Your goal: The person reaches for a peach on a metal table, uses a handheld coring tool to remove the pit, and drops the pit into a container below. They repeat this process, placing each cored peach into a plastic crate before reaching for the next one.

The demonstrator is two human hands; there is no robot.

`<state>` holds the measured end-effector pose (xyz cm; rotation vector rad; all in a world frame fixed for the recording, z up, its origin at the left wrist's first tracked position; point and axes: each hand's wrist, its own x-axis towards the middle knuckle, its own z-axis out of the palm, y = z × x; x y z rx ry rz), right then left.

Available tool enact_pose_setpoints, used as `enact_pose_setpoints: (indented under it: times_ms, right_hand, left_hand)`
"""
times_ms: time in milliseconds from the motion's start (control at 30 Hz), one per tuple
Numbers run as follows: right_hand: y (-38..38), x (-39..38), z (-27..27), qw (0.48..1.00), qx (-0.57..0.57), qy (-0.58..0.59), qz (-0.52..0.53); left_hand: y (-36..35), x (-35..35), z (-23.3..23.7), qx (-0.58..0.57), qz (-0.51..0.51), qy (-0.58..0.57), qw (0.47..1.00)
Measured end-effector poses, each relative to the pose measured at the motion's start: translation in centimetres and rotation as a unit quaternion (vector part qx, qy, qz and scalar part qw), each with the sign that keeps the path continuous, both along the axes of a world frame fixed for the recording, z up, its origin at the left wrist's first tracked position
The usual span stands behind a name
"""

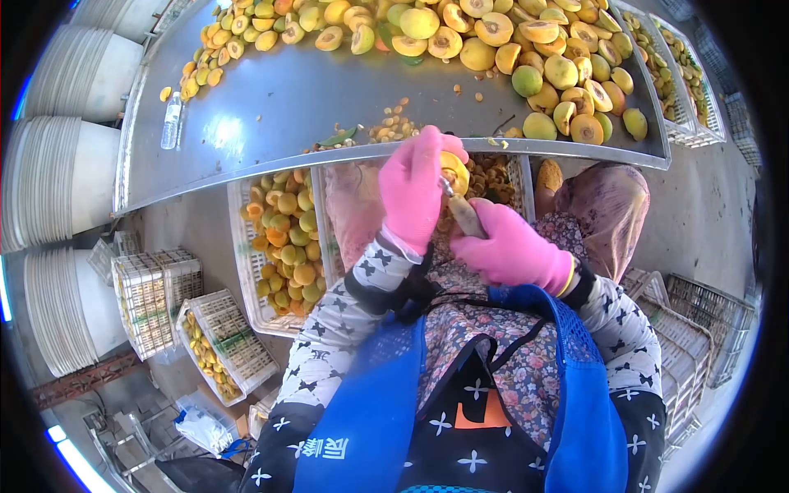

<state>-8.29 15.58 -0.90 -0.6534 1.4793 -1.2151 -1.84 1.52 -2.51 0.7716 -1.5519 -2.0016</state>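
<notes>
My left hand (411,193), in a pink glove, is closed around a yellow peach (457,168) just past the near rim of the metal table. My right hand (518,251), also gloved in pink, grips the pale handle of a pitting tool (467,216). The tool's metal end meets the peach's cut face; its exact shape is partly hidden. Below the hands, a crate holds cut fruit pieces (493,179). Small pits (394,127) lie on the table near my left hand.
The metal table (271,115) carries a heap of halved and whole peaches (493,33) along its far side. A plastic bottle (172,121) rests at its left. A crate of peach halves (288,238) is below left. Stacked white tubs (70,185) and crates (156,287) stand further left.
</notes>
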Motion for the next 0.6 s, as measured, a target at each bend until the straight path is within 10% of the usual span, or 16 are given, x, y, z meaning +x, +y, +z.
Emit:
enact_pose_setpoints:
  times_ms: [100, 467, 600]
  right_hand:
    - [-0.2, 0.1, 0.4, 0.989, 0.04, -0.146, 0.001]
    - [-0.3, -0.7, 1.8, 0.965, 0.04, -0.248, 0.077]
    - [-0.4, 0.2, 1.7, 0.985, 0.061, -0.153, 0.06]
  left_hand:
    - [0.0, 0.1, 1.8, 0.295, -0.009, 0.059, 0.954]
    - [0.4, 1.1, 0.8, 0.061, 0.027, 0.073, 0.995]
    - [0.0, 0.7, 2.1, 0.203, -0.022, -0.005, 0.979]
